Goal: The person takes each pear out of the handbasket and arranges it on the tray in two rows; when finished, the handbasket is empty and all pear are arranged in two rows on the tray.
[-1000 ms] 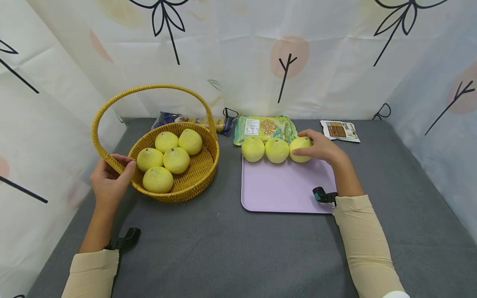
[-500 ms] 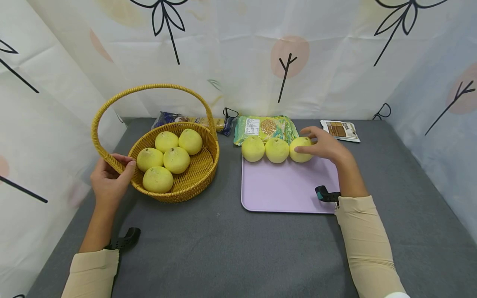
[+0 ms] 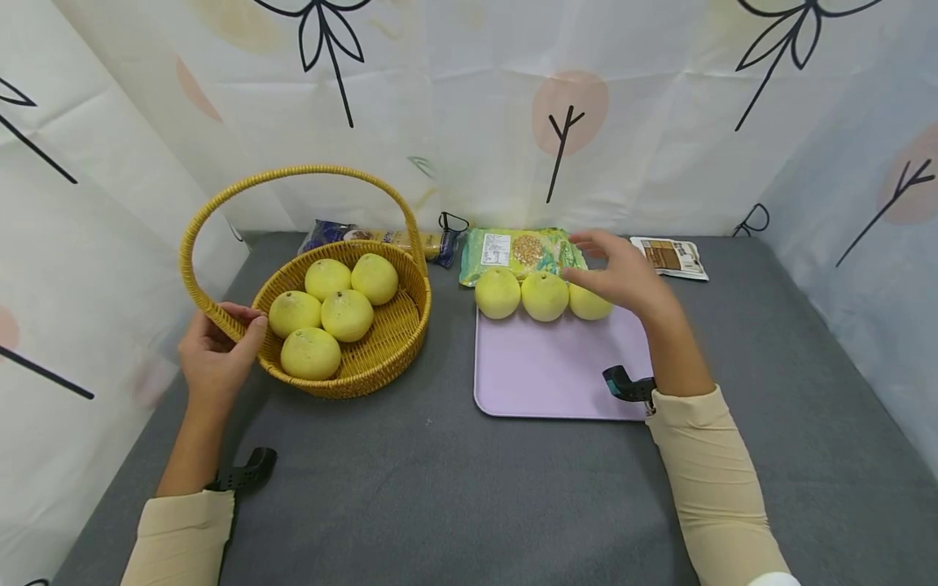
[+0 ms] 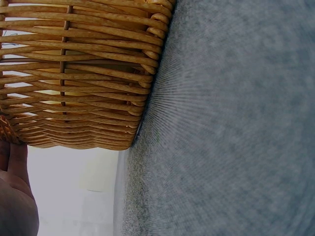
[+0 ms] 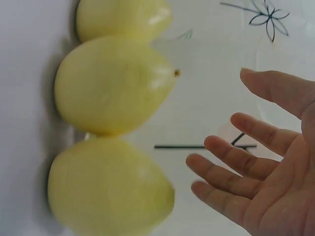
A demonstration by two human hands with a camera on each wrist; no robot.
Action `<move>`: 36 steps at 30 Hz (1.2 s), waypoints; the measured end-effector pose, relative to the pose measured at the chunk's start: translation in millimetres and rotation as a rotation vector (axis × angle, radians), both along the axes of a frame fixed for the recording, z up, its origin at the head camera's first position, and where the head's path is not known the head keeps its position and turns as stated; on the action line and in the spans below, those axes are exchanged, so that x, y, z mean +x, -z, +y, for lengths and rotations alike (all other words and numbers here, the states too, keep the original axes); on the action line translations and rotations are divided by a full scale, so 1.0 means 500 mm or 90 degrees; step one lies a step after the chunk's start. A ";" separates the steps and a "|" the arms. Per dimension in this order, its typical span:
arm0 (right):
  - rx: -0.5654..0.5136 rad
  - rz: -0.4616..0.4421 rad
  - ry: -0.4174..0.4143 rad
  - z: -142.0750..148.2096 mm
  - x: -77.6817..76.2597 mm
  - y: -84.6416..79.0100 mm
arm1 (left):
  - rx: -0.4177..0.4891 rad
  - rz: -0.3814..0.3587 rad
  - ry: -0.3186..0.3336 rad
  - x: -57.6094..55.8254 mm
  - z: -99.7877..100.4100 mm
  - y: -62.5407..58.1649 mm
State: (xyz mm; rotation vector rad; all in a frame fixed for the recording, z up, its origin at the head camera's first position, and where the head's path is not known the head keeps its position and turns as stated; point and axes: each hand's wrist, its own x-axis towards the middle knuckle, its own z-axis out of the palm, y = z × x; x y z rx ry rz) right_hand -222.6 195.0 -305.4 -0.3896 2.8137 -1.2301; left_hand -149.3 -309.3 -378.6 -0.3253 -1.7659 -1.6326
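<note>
My left hand (image 3: pixel 220 350) grips the rim of a yellow wicker basket (image 3: pixel 381 370) at the foot of its tall handle, thumb at the inner side. Several pale yellow-green pomelos (image 3: pixel 311 354) lie in the basket, grouped to the left. In the left wrist view, fingertips press against the woven wall (image 4: pixel 83 93). At the right, three more pomelos (image 3: pixel 545 296) stand in a row along the far edge of a lilac tray (image 3: pixel 557 374). Over the rightmost pomelo (image 5: pixel 110 189), my right hand (image 3: pixel 623 273) is raised with spread fingers and holds nothing.
Behind the tray lies a green-yellow food packet (image 3: pixel 520 248). A long blue-yellow packet (image 3: pixel 396 238) lies behind the basket, and a small white-brown pouch (image 3: pixel 669 257) at the back right. A patterned curtain (image 3: pixel 484 106) stands behind the grey table (image 3: pixel 410 488).
My right hand has let go of the rightmost pomelo, lifted and moved slightly left above it. The left hand, the basket and the fruit have not moved.
</note>
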 end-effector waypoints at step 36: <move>0.217 0.149 -0.336 -0.478 -0.082 0.075 | 0.005 0.012 0.010 -0.004 -0.002 0.001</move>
